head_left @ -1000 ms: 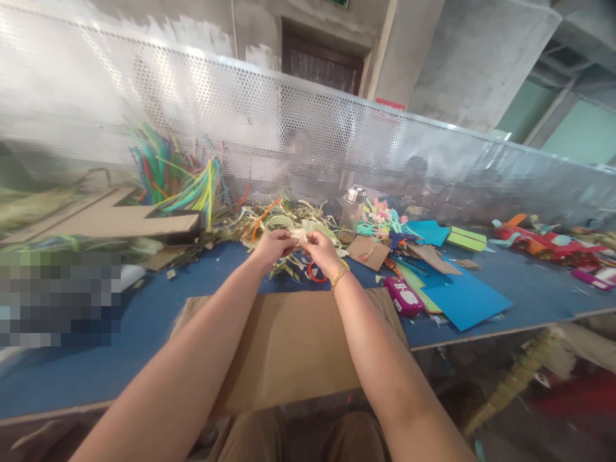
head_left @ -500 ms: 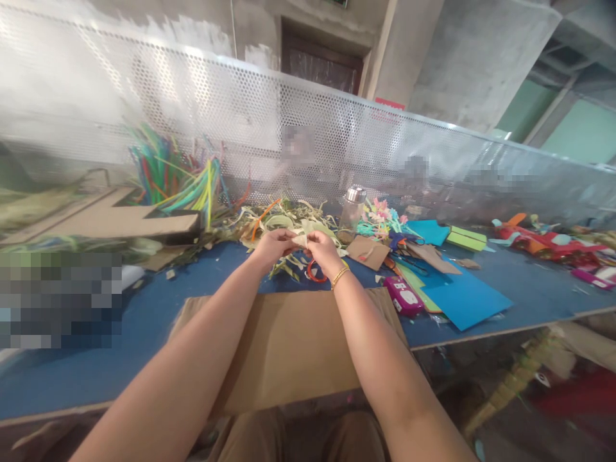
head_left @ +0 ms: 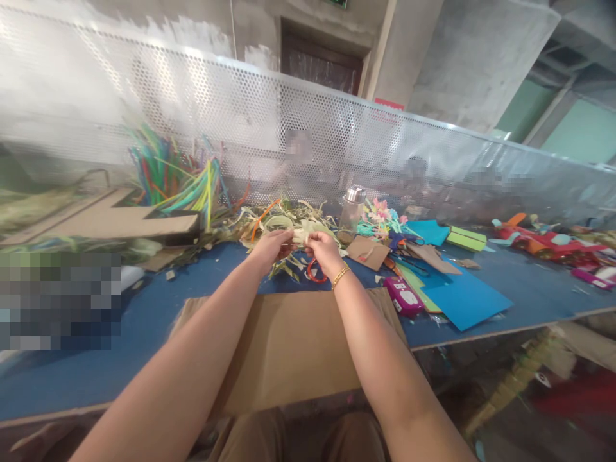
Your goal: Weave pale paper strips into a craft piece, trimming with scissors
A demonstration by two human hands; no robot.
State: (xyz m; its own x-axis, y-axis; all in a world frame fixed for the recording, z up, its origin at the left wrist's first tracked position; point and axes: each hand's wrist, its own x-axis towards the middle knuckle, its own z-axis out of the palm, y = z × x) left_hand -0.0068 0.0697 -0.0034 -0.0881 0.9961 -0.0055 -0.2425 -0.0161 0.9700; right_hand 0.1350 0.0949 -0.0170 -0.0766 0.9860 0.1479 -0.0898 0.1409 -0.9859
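Note:
Between my two hands is a small pale cream piece of husk or leaf (head_left: 301,237); its exact kind is hard to make out. My left hand (head_left: 273,249) pinches its left side, fingers closed. On the other side my right hand (head_left: 323,250) grips it between thumb and fingers, a gold bracelet on the wrist. Just behind lies a heap of pale green and cream husk strips (head_left: 283,215). Red-handled scissors (head_left: 315,272) lie under my right hand, their blades hidden. Below my forearms a brown cardboard sheet (head_left: 298,346) rests at the table's front edge.
On the blue table (head_left: 158,321) stand a clear bottle (head_left: 353,208) and a bunch of coloured pipe cleaners (head_left: 168,173). To the right are blue paper (head_left: 466,295), a purple packet (head_left: 403,296) and a red toy-like craft (head_left: 543,240). A perforated metal panel (head_left: 202,96) runs behind.
Both hands stay in nearly the same place. My fingers have shifted slightly on the pale piece, which now looks stretched flatter between them.

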